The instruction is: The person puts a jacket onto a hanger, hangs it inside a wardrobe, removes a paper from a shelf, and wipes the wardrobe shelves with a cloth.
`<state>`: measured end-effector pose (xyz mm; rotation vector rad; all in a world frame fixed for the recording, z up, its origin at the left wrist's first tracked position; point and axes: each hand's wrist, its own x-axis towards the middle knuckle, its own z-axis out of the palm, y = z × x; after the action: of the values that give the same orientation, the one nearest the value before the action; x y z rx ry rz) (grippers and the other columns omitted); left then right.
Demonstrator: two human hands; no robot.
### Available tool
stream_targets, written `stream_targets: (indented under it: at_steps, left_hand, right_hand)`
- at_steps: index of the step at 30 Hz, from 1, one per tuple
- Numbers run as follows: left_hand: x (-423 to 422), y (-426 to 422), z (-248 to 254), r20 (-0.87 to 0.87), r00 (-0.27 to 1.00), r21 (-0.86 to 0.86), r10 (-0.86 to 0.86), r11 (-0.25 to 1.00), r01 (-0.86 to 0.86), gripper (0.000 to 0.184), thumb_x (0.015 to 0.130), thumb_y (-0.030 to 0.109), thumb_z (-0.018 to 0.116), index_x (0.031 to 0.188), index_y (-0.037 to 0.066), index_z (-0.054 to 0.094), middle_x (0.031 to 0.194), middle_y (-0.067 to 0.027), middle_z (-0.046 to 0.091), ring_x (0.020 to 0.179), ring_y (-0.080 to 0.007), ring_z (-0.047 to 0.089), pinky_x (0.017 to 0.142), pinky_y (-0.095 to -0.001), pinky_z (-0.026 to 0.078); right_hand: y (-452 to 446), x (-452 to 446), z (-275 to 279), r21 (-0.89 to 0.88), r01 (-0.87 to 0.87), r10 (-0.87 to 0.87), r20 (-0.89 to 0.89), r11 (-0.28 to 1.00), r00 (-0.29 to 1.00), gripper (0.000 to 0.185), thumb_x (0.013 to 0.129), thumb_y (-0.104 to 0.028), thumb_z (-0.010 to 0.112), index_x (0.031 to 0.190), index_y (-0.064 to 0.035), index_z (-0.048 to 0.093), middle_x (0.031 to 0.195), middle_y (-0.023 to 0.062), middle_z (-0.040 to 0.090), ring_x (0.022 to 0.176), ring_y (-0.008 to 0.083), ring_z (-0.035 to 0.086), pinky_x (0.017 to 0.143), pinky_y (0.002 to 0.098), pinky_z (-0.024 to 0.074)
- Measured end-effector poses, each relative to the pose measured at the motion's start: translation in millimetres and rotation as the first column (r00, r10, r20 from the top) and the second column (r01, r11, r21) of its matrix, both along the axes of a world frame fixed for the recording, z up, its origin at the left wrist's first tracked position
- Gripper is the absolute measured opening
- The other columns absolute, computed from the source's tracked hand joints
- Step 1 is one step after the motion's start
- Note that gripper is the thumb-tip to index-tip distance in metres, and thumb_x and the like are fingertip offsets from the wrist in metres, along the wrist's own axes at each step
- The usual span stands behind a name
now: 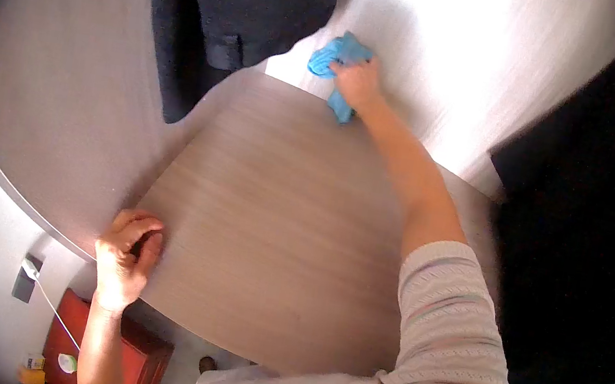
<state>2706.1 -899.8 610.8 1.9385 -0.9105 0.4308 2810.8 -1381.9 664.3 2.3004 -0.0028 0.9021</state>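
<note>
My right hand [358,84] grips a crumpled blue cloth [352,48] and presses it against the pale back panel [438,60], just above the rear edge of a wood-grain shelf [282,204]. Part of the cloth hangs down below my fingers toward the shelf. At the lower left, my left hand [125,256] is loosely curled, its thumb close to the fingertips. No object shows in it. It rests by the front left corner of the shelf, near the side panel [59,99].
Dark garments [264,3] hang at the upper left, and more dark clothing [601,196] fills the right side. Below the left arm stands a reddish-brown cabinet [141,350]. A white cable [59,314] runs from a wall socket [26,281].
</note>
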Motion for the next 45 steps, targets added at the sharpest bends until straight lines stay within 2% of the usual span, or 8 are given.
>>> stream_targets:
  at_steps: [4, 6, 9, 14, 17, 28, 29, 45]
  left_hand:
    - [2, -11, 7, -0.119, 0.993, 0.004, -0.022, 1.000, 0.022, 0.012, 0.073, -0.006, 0.058, 0.083, -0.002, 0.062, 0.089, -0.0120, 0.060, 0.077, -0.0201, 0.059, 0.067, -0.0271, 0.046]
    - [3, -16, 7, -0.178, 0.984, 0.017, -0.018, 1.000, 0.021, 0.012, 0.073, -0.006, 0.057, 0.083, -0.002, 0.062, 0.091, -0.0125, 0.060, 0.079, -0.0211, 0.059, 0.069, -0.0277, 0.046]
    - [6, -22, 9, -0.178, 0.984, 0.010, -0.019, 1.000, 0.021, 0.014, 0.072, -0.006, 0.058, 0.084, -0.001, 0.062, 0.091, -0.0122, 0.060, 0.079, -0.0217, 0.059, 0.069, -0.0280, 0.046]
    - [10, -23, 2, -0.115, 0.993, 0.012, -0.030, 0.999, 0.032, 0.017, 0.069, -0.008, 0.058, 0.084, -0.001, 0.062, 0.091, -0.0119, 0.059, 0.079, -0.0232, 0.059, 0.068, -0.0286, 0.047]
    - [11, -22, 2, -0.083, 0.996, 0.030, -0.014, 0.999, 0.017, 0.017, 0.070, -0.008, 0.059, 0.084, -0.001, 0.062, 0.090, -0.0123, 0.059, 0.078, -0.0230, 0.059, 0.068, -0.0283, 0.047]
    - [6, -9, 3, -0.151, 0.988, -0.034, -0.025, 0.999, 0.020, 0.014, 0.074, -0.004, 0.061, 0.086, 0.000, 0.063, 0.089, -0.0110, 0.060, 0.074, -0.0180, 0.059, 0.063, -0.0258, 0.046]
    - [5, -8, 4, -0.188, 0.982, -0.038, -0.030, 0.999, 0.023, 0.013, 0.074, -0.003, 0.061, 0.087, 0.000, 0.063, 0.089, -0.0109, 0.060, 0.074, -0.0175, 0.059, 0.063, -0.0256, 0.046]
    - [15, 11, -15, -0.101, 0.989, 0.067, -0.106, 0.991, 0.113, 0.018, 0.085, 0.000, 0.050, 0.099, -0.001, 0.060, 0.106, -0.0138, 0.057, 0.098, -0.0217, 0.054, 0.086, -0.0301, 0.041]
  right_hand:
    - [-48, -16, 96, 0.243, -0.203, 0.101, 0.378, 0.948, 0.921, 0.030, 0.084, -0.032, 0.051, 0.069, -0.0081, 0.060, 0.076, 0.0096, 0.064, 0.070, 0.0234, 0.062, 0.064, 0.0376, 0.0449]
    - [-75, -46, 182, 0.077, 0.462, -0.458, 0.345, 0.884, 0.819, 0.025, 0.086, -0.028, 0.052, 0.076, -0.0069, 0.061, 0.069, 0.0087, 0.062, 0.062, 0.0253, 0.060, 0.060, 0.0373, 0.0468]
    - [-127, -70, 254, 0.309, 0.073, -0.261, 0.628, 0.948, 0.733, 0.023, 0.082, -0.021, 0.049, 0.091, -0.0010, 0.057, 0.081, 0.0214, 0.060, 0.072, 0.0370, 0.058, 0.067, 0.0474, 0.0457]
    - [-125, -73, 88, -0.150, 0.138, -0.079, 0.347, 0.979, 0.934, 0.019, 0.077, -0.019, 0.056, 0.093, -0.0085, 0.057, 0.088, 0.0113, 0.060, 0.076, 0.0273, 0.060, 0.064, 0.0397, 0.0484]
    - [-90, -115, -4, 0.235, 0.163, -0.167, -0.003, 0.958, 0.986, 0.026, 0.072, -0.017, 0.063, 0.097, -0.0130, 0.056, 0.095, 0.0102, 0.059, 0.084, 0.0272, 0.060, 0.069, 0.0414, 0.0479]
    - [-44, -90, 132, 0.682, 0.270, -0.535, 0.210, 0.680, 0.819, 0.030, 0.088, -0.026, 0.045, 0.101, -0.0001, 0.051, 0.094, 0.0206, 0.061, 0.083, 0.0324, 0.063, 0.073, 0.0440, 0.0494]
    - [-162, -22, 75, 0.084, 0.194, -0.211, 0.462, 0.977, 0.861, 0.022, 0.083, -0.012, 0.044, 0.096, -0.0007, 0.057, 0.084, 0.0208, 0.061, 0.073, 0.0335, 0.060, 0.066, 0.0439, 0.0477]
    - [-54, -110, -54, 0.558, 0.378, -0.317, -0.207, 0.739, 0.926, 0.031, 0.078, -0.028, 0.056, 0.105, -0.0128, 0.061, 0.099, 0.0142, 0.063, 0.089, 0.0330, 0.060, 0.077, 0.0440, 0.0478]
